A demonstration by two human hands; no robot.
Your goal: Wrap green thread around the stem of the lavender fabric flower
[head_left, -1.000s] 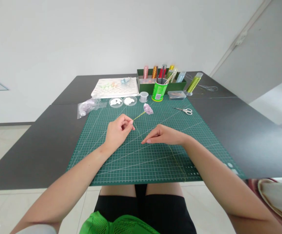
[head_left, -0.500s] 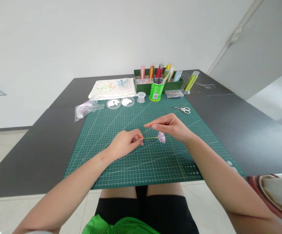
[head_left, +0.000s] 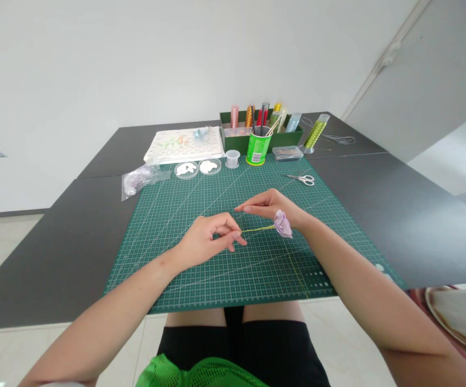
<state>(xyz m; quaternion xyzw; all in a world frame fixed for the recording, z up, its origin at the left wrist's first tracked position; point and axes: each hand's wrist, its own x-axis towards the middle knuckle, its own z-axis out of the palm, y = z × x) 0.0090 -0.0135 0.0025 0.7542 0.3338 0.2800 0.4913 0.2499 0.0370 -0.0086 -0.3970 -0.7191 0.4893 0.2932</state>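
Moved since the earlier frame: lilac flower, swung from the far side to the right and now above the mid-right area of the cutting mat. Left hand: fingers grasp the stem near its end, apparently to keep the petals unpressed. Right hand: fingertips drawn together above the mat centre; whether they grip thread cannot be told. Scissors rest on the mat's far right, probably for easy reach. Green can, at the mat's far edge, keeps sticks upright.
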